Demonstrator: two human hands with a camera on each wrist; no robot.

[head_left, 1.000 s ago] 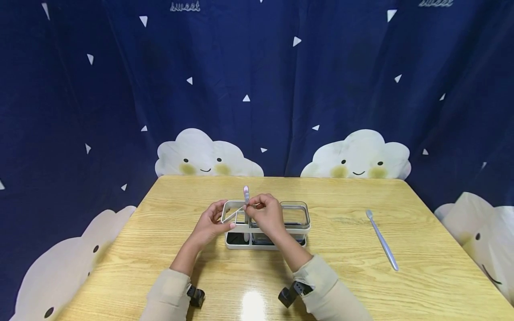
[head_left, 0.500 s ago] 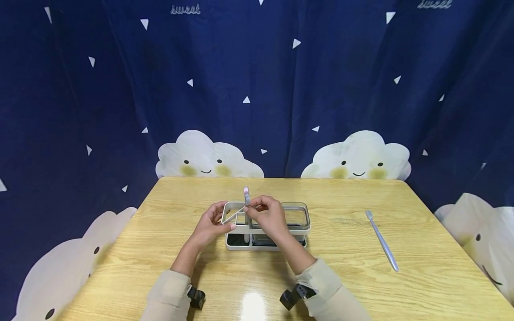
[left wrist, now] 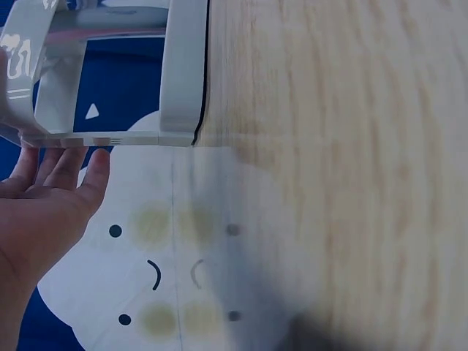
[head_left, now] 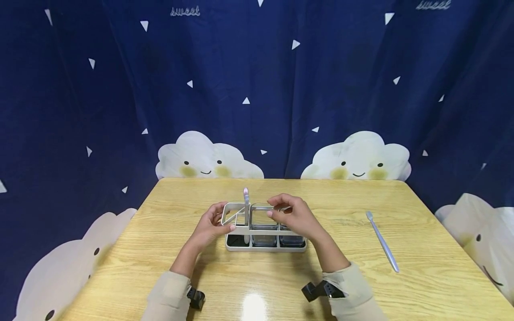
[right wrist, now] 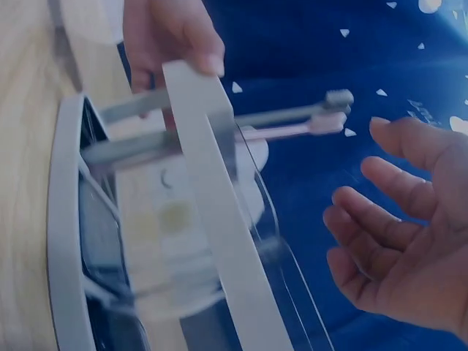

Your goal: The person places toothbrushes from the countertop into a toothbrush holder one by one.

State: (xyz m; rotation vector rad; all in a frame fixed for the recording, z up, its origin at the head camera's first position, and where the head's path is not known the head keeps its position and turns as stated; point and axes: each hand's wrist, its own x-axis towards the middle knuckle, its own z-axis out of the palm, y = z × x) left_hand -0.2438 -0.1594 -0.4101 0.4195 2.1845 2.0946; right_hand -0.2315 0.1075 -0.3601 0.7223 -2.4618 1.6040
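Two toothbrushes, grey and pink (head_left: 246, 196), stood upright in the left slot of a white frame holder with clear plastic cups (head_left: 265, 227) at mid-table. The left hand (head_left: 209, 225) gripped the holder's left end, likely to steady it. The right hand (head_left: 295, 216) hovered over the cups, fingers loosely spread, holding nothing. A spare grey toothbrush (head_left: 383, 241) lay well apart to the right. "Sweet" was printed on the blue cloud-print curtain (head_left: 185, 11).

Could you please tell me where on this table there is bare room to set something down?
The table shows bare wood left of the holder, past the left hand, and between the holder and the loose toothbrush at the right. The strip behind the holder is also free. The middle is crowded: both hands, the right hand included, sit at the holder with its standing toothbrushes.
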